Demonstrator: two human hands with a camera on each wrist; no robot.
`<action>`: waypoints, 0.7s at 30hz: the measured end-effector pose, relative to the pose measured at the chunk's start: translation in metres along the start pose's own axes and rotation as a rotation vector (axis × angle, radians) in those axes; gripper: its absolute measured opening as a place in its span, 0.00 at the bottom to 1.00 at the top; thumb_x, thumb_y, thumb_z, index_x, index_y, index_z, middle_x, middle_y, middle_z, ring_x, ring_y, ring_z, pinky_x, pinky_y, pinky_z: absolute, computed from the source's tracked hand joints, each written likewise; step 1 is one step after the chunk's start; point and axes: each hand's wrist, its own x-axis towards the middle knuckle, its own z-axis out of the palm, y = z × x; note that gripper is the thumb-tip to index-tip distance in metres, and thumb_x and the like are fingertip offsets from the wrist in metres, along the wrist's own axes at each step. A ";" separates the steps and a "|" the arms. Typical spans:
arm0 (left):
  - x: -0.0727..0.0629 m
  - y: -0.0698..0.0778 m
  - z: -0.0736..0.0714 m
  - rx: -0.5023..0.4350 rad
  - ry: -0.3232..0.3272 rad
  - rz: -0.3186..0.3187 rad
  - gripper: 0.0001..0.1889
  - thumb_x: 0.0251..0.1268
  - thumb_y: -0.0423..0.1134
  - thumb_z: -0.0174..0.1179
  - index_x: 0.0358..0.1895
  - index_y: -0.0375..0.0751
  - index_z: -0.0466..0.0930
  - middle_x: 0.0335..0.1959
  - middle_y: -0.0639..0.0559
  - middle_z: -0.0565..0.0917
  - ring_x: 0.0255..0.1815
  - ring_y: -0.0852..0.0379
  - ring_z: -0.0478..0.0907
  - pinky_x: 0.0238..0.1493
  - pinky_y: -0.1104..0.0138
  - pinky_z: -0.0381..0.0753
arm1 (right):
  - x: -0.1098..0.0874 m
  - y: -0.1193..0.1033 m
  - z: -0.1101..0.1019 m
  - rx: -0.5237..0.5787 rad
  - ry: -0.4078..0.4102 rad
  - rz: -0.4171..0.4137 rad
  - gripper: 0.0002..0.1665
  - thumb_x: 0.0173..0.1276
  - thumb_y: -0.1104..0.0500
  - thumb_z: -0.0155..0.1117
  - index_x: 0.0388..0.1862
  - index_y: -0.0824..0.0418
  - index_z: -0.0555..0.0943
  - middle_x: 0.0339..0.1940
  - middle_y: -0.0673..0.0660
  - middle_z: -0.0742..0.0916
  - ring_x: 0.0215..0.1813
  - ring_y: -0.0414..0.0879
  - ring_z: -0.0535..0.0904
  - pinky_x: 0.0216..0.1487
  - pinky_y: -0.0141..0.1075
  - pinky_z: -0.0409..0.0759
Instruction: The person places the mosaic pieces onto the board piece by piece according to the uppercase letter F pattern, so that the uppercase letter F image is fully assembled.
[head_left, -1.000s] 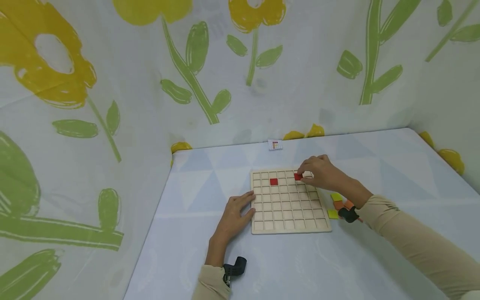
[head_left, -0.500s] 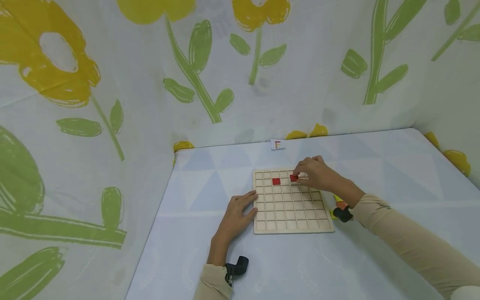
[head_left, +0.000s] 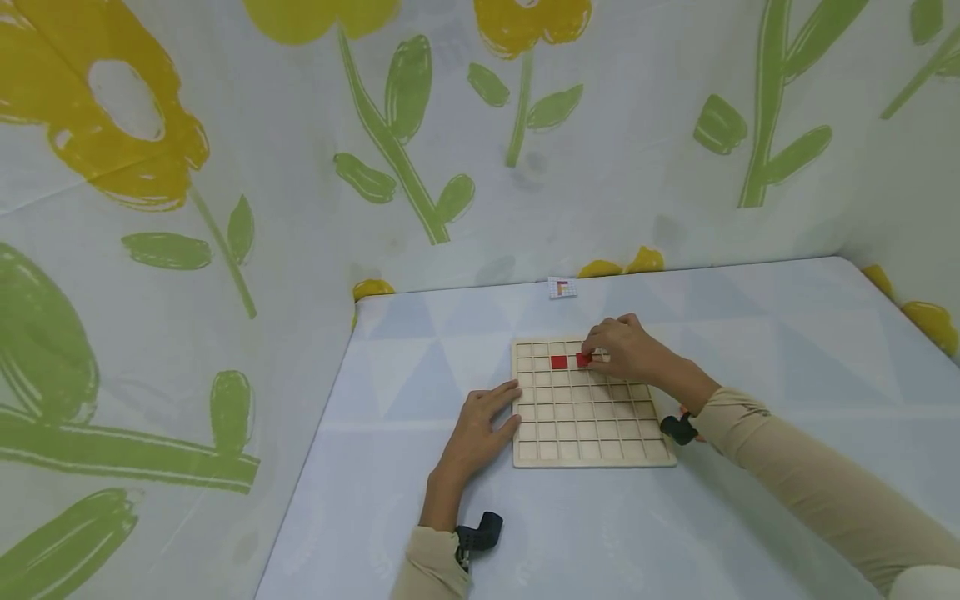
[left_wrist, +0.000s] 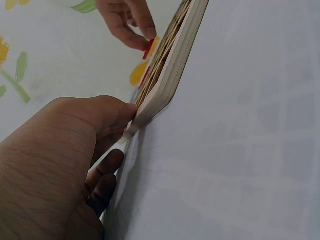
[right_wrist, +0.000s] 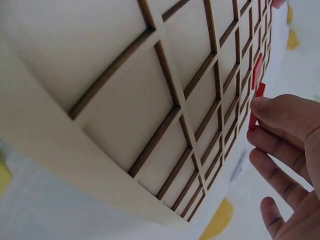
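Note:
A wooden grid board (head_left: 596, 429) with square cells lies on the table. One red tile (head_left: 558, 362) sits in a cell of its upper part. My right hand (head_left: 628, 352) pinches another red tile (right_wrist: 253, 121) between thumb and fingertips, over the cells just right of the first. In the right wrist view the held tile stands tilted, and its remaining fingers are spread apart from the board. At the board's left edge rests my left hand (head_left: 476, 429), fingers extended; its thumb (left_wrist: 117, 111) touches the rim in the left wrist view.
A small card with a printed grid pattern (head_left: 562, 287) lies behind the board near the table's back edge. Right of the board, loose tiles are mostly hidden by my right wrist; a yellow tile (right_wrist: 3, 175) shows in the right wrist view. Flower-printed cloth hangs behind.
My right hand has moved left across the board with the red tile, closer to the tile in the grid. The left hand has stayed at the board's edge. The view has shifted slightly.

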 end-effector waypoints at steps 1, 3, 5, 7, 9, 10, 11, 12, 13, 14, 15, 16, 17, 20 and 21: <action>0.000 0.000 0.000 0.002 0.000 -0.001 0.24 0.73 0.44 0.60 0.70 0.51 0.75 0.73 0.65 0.68 0.64 0.55 0.67 0.62 0.55 0.71 | 0.001 0.000 0.001 -0.001 -0.005 0.001 0.09 0.61 0.58 0.76 0.41 0.56 0.89 0.44 0.53 0.88 0.51 0.53 0.80 0.57 0.59 0.66; 0.000 -0.001 0.000 0.003 0.000 0.000 0.24 0.73 0.44 0.60 0.70 0.51 0.74 0.74 0.65 0.68 0.64 0.55 0.67 0.62 0.55 0.71 | 0.003 -0.001 0.003 -0.002 -0.009 0.002 0.09 0.61 0.58 0.76 0.41 0.56 0.89 0.44 0.52 0.88 0.51 0.53 0.80 0.57 0.59 0.66; 0.000 -0.001 0.000 0.004 0.006 0.010 0.24 0.73 0.45 0.60 0.70 0.51 0.74 0.74 0.64 0.68 0.64 0.55 0.67 0.62 0.55 0.71 | 0.005 -0.001 0.004 -0.003 -0.010 -0.001 0.09 0.61 0.58 0.76 0.41 0.56 0.89 0.44 0.52 0.88 0.51 0.53 0.79 0.56 0.59 0.66; 0.000 -0.002 0.000 0.007 0.009 0.023 0.24 0.73 0.45 0.60 0.70 0.50 0.75 0.74 0.63 0.68 0.63 0.54 0.67 0.62 0.55 0.72 | 0.006 -0.001 0.006 0.000 -0.007 -0.005 0.09 0.61 0.58 0.76 0.41 0.56 0.89 0.44 0.52 0.88 0.51 0.53 0.79 0.56 0.59 0.66; 0.000 -0.003 0.001 0.011 0.011 0.030 0.24 0.73 0.45 0.59 0.70 0.50 0.75 0.73 0.63 0.68 0.64 0.55 0.67 0.62 0.55 0.72 | 0.006 -0.001 0.007 0.002 -0.004 -0.008 0.08 0.61 0.59 0.76 0.40 0.56 0.89 0.43 0.52 0.88 0.50 0.52 0.79 0.56 0.59 0.66; 0.000 -0.003 0.001 0.012 0.010 0.031 0.24 0.73 0.45 0.59 0.70 0.50 0.75 0.73 0.63 0.68 0.64 0.55 0.67 0.62 0.55 0.72 | 0.007 -0.001 0.008 0.004 -0.003 -0.009 0.08 0.61 0.59 0.76 0.40 0.56 0.89 0.43 0.52 0.88 0.50 0.53 0.79 0.57 0.59 0.65; 0.000 -0.004 0.001 0.017 0.007 0.028 0.23 0.73 0.45 0.59 0.70 0.51 0.75 0.73 0.64 0.68 0.64 0.55 0.67 0.62 0.55 0.71 | 0.007 -0.001 0.008 0.005 -0.003 -0.012 0.08 0.61 0.59 0.76 0.40 0.55 0.89 0.43 0.51 0.88 0.50 0.53 0.79 0.57 0.59 0.65; 0.001 -0.004 0.001 0.019 0.006 0.027 0.23 0.73 0.45 0.59 0.70 0.51 0.75 0.73 0.64 0.68 0.64 0.55 0.67 0.62 0.55 0.71 | 0.008 -0.001 0.008 0.007 -0.002 -0.013 0.08 0.61 0.59 0.76 0.40 0.55 0.89 0.43 0.51 0.88 0.50 0.52 0.79 0.57 0.59 0.65; 0.001 -0.004 0.001 0.021 0.005 0.023 0.23 0.73 0.45 0.59 0.70 0.51 0.75 0.74 0.65 0.68 0.64 0.55 0.67 0.62 0.55 0.71 | 0.008 -0.001 0.009 0.007 -0.003 -0.016 0.08 0.61 0.59 0.76 0.40 0.55 0.89 0.43 0.51 0.88 0.50 0.52 0.79 0.56 0.59 0.66; 0.001 -0.004 0.001 0.024 0.002 0.017 0.23 0.73 0.46 0.59 0.70 0.52 0.75 0.74 0.65 0.68 0.65 0.56 0.67 0.63 0.55 0.71 | 0.009 -0.001 0.009 0.008 -0.004 -0.020 0.08 0.61 0.58 0.76 0.40 0.55 0.89 0.43 0.51 0.88 0.50 0.52 0.79 0.56 0.60 0.66; 0.001 -0.004 0.001 0.026 0.001 0.013 0.23 0.73 0.46 0.59 0.70 0.52 0.75 0.74 0.66 0.67 0.65 0.56 0.67 0.63 0.56 0.71 | 0.009 -0.001 0.009 0.008 -0.004 -0.023 0.08 0.61 0.58 0.76 0.40 0.54 0.89 0.43 0.51 0.88 0.50 0.52 0.79 0.56 0.60 0.66; 0.001 -0.004 0.001 0.027 0.000 0.010 0.24 0.73 0.46 0.59 0.70 0.52 0.75 0.74 0.66 0.67 0.65 0.56 0.67 0.63 0.56 0.71 | 0.009 -0.001 0.010 0.012 -0.004 -0.025 0.08 0.62 0.58 0.76 0.40 0.54 0.89 0.43 0.51 0.88 0.50 0.52 0.79 0.56 0.60 0.66; 0.001 -0.004 0.001 0.027 0.000 0.007 0.24 0.73 0.46 0.59 0.70 0.53 0.74 0.74 0.66 0.67 0.65 0.56 0.67 0.63 0.56 0.71 | 0.010 0.000 0.010 0.014 -0.004 -0.028 0.08 0.62 0.58 0.76 0.40 0.54 0.89 0.43 0.51 0.88 0.50 0.52 0.79 0.56 0.60 0.66; 0.001 -0.003 0.001 0.025 0.001 0.002 0.24 0.73 0.46 0.59 0.70 0.53 0.74 0.74 0.66 0.67 0.64 0.56 0.67 0.62 0.56 0.71 | 0.010 0.000 0.011 0.022 0.000 -0.035 0.08 0.62 0.59 0.76 0.41 0.54 0.89 0.43 0.51 0.88 0.50 0.52 0.79 0.56 0.60 0.66; 0.001 -0.003 0.001 0.027 0.002 0.001 0.24 0.73 0.46 0.59 0.70 0.53 0.74 0.74 0.66 0.67 0.64 0.56 0.67 0.62 0.56 0.71 | 0.011 0.000 0.011 0.025 0.002 -0.040 0.08 0.62 0.59 0.76 0.40 0.54 0.89 0.43 0.51 0.88 0.49 0.52 0.79 0.56 0.60 0.65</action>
